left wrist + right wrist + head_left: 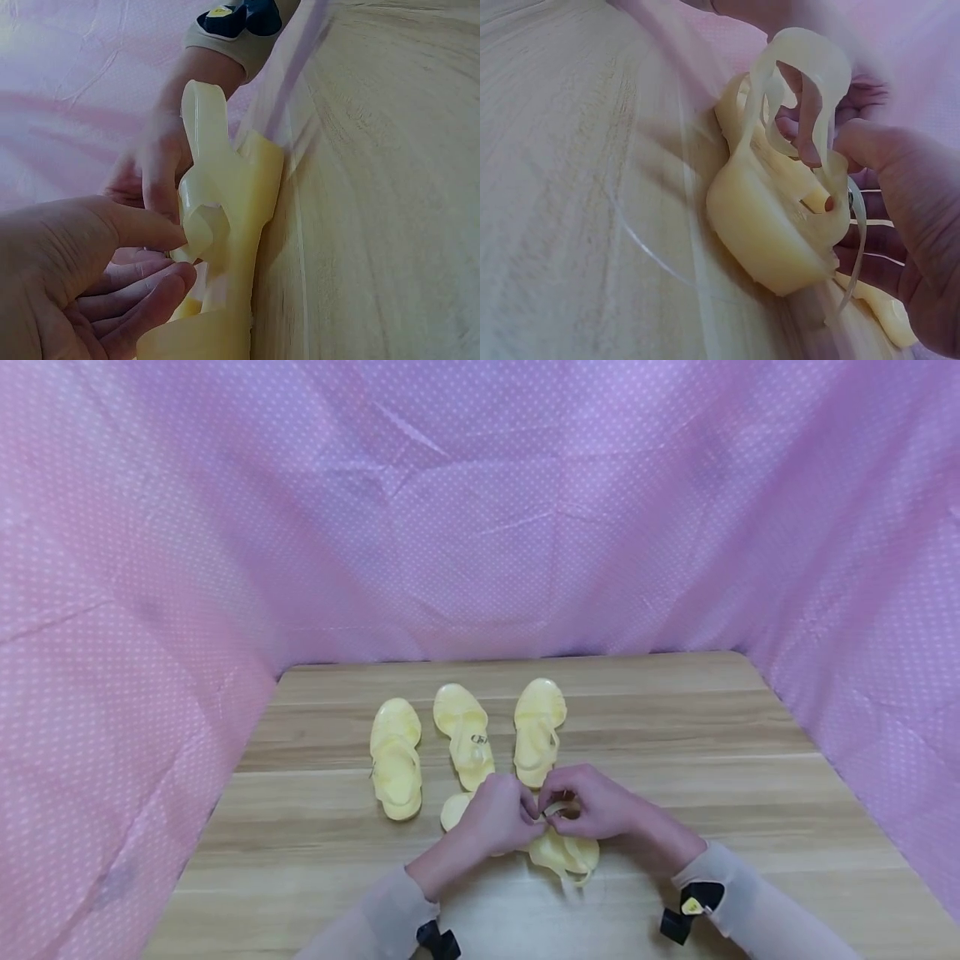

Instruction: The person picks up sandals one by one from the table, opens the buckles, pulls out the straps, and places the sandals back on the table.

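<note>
A pale yellow jelly sandal (564, 857) lies crosswise near the front of the table, partly hidden under both hands. My left hand (498, 818) pinches its ankle strap between thumb and fingers. From the other side my right hand (596, 806) pinches the strap's thin end by the buckle, close to the left fingertips. In the left wrist view, the left thumb (150, 227) presses the strap of the sandal (251, 195). The right wrist view shows the sandal's rounded heel (757, 232) and a narrow strap (861, 225) hanging beside the right fingers; the buckle is mostly covered.
Three more yellow sandals stand behind: one at the left (397, 760), another in the middle (460, 714), a third at the right (540, 706). The wooden table (675, 735) is enclosed by pink dotted cloth (480, 527).
</note>
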### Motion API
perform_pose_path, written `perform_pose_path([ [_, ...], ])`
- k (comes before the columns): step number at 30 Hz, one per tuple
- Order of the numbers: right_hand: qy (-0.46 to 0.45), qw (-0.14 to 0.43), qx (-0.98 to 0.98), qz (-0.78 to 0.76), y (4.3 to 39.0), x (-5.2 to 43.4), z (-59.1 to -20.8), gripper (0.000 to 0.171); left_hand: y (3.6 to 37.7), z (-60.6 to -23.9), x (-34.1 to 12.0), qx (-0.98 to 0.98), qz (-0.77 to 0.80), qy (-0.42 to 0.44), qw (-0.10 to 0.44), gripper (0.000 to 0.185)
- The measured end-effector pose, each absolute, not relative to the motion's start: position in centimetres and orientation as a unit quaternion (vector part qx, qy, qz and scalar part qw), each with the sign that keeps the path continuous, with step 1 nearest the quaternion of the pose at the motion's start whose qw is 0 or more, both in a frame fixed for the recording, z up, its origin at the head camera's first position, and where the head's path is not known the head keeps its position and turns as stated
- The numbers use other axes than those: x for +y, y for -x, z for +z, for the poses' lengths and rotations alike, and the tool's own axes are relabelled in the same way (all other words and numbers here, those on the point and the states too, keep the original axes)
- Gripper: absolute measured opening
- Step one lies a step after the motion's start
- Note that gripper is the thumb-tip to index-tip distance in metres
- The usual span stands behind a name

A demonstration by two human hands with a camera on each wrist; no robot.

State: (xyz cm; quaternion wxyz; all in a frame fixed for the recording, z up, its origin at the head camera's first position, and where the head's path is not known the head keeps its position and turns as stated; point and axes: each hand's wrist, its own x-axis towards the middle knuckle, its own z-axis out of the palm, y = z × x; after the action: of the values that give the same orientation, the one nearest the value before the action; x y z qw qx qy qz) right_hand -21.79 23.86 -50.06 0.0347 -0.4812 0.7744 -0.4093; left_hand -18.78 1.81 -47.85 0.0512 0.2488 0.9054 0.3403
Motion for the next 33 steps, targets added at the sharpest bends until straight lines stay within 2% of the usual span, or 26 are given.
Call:
perform_pose_path([
  [8,0.468,0.045,0.786,-0.401,21.87,23.67,-49.92,0.025,18.84,-48.27,1.42,0.893,0.386,-0.207,0.098,0.017],
  [17,0.451,0.044,0.792,-0.41,21.87,23.9,-50.27,0.028,19.32,-48.24,1.22,0.893,0.377,-0.227,0.09,0.016],
  [26,0.459,0.055,0.786,-0.409,21.71,23.88,-50.18,0.027,19.57,-48.29,1.13,0.883,0.396,-0.212,0.141,0.014],
  [33,0.464,0.054,0.789,-0.4,21.74,24.04,-49.7,0.022,19.26,-48.07,0.94,0.882,0.398,-0.206,0.144,0.015],
])
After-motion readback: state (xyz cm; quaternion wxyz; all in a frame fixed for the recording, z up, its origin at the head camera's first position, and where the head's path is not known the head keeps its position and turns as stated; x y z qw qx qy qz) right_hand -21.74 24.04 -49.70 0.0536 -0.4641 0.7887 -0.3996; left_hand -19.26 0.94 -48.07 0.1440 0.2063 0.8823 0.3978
